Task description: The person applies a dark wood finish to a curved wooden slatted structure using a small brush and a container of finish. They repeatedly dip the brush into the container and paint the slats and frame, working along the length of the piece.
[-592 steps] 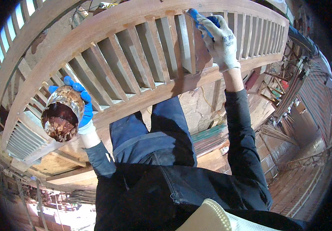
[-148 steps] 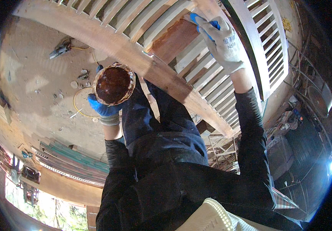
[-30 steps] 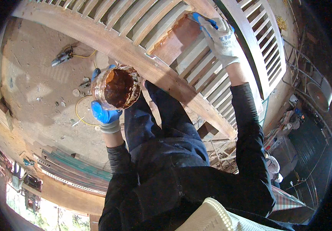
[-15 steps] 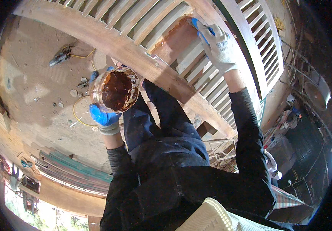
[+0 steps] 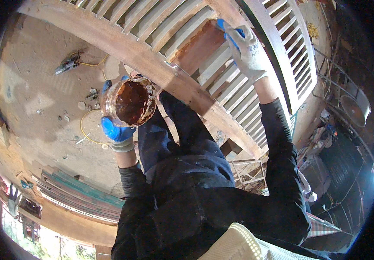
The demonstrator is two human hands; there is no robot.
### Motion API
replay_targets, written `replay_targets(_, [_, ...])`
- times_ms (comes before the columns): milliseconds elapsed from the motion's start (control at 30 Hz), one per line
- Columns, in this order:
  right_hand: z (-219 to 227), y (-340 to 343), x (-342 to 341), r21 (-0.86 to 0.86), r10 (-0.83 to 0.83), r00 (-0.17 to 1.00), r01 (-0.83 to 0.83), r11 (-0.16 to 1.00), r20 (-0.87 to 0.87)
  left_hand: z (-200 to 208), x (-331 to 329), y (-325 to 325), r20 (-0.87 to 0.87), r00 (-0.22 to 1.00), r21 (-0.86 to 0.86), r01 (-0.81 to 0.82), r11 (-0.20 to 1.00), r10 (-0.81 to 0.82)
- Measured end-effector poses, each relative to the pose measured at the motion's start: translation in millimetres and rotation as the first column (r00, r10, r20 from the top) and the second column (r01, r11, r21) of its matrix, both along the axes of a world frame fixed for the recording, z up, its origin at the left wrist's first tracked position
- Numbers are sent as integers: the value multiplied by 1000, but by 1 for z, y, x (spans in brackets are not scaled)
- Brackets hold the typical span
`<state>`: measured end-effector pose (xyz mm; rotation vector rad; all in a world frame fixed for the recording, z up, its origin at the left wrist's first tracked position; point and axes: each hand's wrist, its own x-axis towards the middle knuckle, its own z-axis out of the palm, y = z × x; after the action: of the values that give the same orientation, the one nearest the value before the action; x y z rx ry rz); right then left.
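My left hand (image 5: 118, 130), in a grey glove with blue palm coating, is wrapped round a round, open-topped tub (image 5: 108, 104). The tub's wall and rim are crusted with drips, and dark reddish-brown liquid (image 5: 132, 103) shows inside. Over a slatted wooden frame (image 5: 182, 82), my right hand (image 5: 245, 50) wears the same sort of glove. Its fingers are pinched together beside the upper corner of a flat wooden panel (image 5: 200, 45) set between the slats. Wet-looking reddish brown covers part of that panel. Whatever the right fingers hold is too hidden to name.
Beyond my right hand stands a second slatted piece (image 5: 293, 47). On the dirt floor at left lie a power tool (image 5: 67, 64) with a yellow cord (image 5: 84, 125) and small scraps. Stacked boards (image 5: 80, 190) lie at lower left. A round metal basin (image 5: 354, 110) is at far right.
My right hand has shifted slightly to the right at the panel's upper corner, fingers still pinched. The left hand keeps the tub in nearly the same place. The whole view has tilted a little.
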<state>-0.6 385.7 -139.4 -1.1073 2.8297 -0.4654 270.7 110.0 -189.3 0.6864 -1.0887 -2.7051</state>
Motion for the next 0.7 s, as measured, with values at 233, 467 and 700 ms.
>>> replay_targets(233, [5, 8, 1, 143, 61, 998, -63, 988, 12, 1, 3, -1, -31, 997, 235, -61, 970, 71])
replay_targets(467, [-4, 5, -11, 147, 33, 999, -34, 989, 12, 5, -3, 4, -123, 992, 260, 14, 966, 19])
replay_targets(700, [-4, 10, -16, 49, 27, 1000, -27, 998, 13, 3, 1, 9, 45, 988, 366, -155, 918, 149])
